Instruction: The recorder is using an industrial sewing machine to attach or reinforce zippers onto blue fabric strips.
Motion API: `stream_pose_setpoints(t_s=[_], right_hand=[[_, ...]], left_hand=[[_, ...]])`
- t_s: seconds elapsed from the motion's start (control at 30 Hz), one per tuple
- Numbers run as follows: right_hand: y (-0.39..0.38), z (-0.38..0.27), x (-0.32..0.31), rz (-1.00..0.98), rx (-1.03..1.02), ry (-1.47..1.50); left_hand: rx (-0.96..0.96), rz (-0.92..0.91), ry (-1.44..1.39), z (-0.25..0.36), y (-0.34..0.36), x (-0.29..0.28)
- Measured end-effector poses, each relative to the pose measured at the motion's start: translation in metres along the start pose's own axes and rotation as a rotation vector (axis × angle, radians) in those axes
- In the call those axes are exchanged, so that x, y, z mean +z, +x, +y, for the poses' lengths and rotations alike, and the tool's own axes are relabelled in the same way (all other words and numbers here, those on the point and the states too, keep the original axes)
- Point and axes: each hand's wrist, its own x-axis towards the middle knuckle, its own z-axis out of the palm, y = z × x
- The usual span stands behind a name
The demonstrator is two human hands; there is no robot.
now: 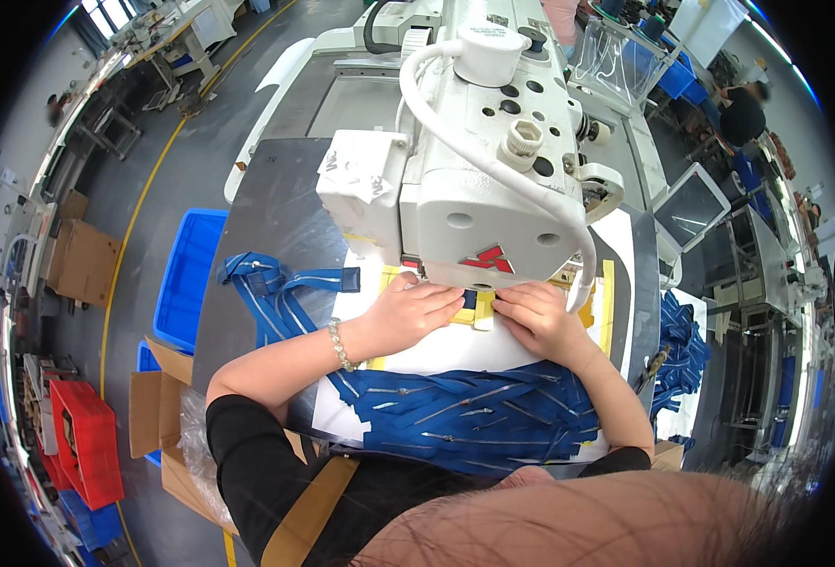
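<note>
Under the head of a large white sewing machine point(493, 213), a small dark blue fabric piece point(471, 300) shows in a yellow-edged frame point(485, 317). My left hand point(420, 310) lies at the left of this piece, its fingers stretched out and flat toward it. From the other side, my right hand point(540, 319) rests with slightly bent fingers, fingertips at the frame's right edge. Its fingertips are partly hidden beneath the machine head. A heap of blue zippers point(465, 416) lies between my forearms on the near part of the table.
More blue zippers point(290, 288) lie left on the grey table point(247, 213), and another bundle point(679, 345) sits at right. A blue bin point(189, 279) and an open carton point(167, 378) stand left. A screen point(691, 208) is at the right.
</note>
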Motion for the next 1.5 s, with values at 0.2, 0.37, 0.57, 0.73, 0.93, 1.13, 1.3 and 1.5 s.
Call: stream_pose_setpoints(t_s=[0.2, 0.37, 0.57, 0.73, 0.93, 1.13, 1.3, 1.5], right_hand=[[-0.006, 0.006, 0.012, 0.106, -0.042, 0.003], [-0.005, 0.006, 0.011, 0.103, -0.048, -0.006], [-0.001, 0.002, 0.007, 0.090, -0.061, -0.028], [0.001, 0.003, 0.007, 0.089, -0.077, -0.048], [0.000, 0.000, 0.005, 0.067, -0.068, -0.072], [-0.003, 0.000, 0.004, 0.034, -0.059, -0.133], [-0.004, 0.001, 0.002, 0.003, -0.063, -0.164], [0.000, -0.002, -0.003, 0.029, -0.056, -0.216]], left_hand=[[-0.015, -0.032, -0.010, 0.000, 0.000, -0.004], [-0.055, -0.043, -0.063, 0.000, -0.002, -0.002], [-0.050, -0.043, -0.032, -0.001, -0.002, -0.002], [-0.046, -0.064, -0.033, -0.003, -0.002, -0.003], [-0.043, -0.128, -0.086, -0.011, -0.002, -0.008], [-0.029, -0.106, -0.098, -0.013, -0.006, -0.001], [-0.015, -0.129, -0.066, -0.013, -0.003, -0.003], [0.002, -0.096, -0.043, -0.014, -0.005, -0.002]])
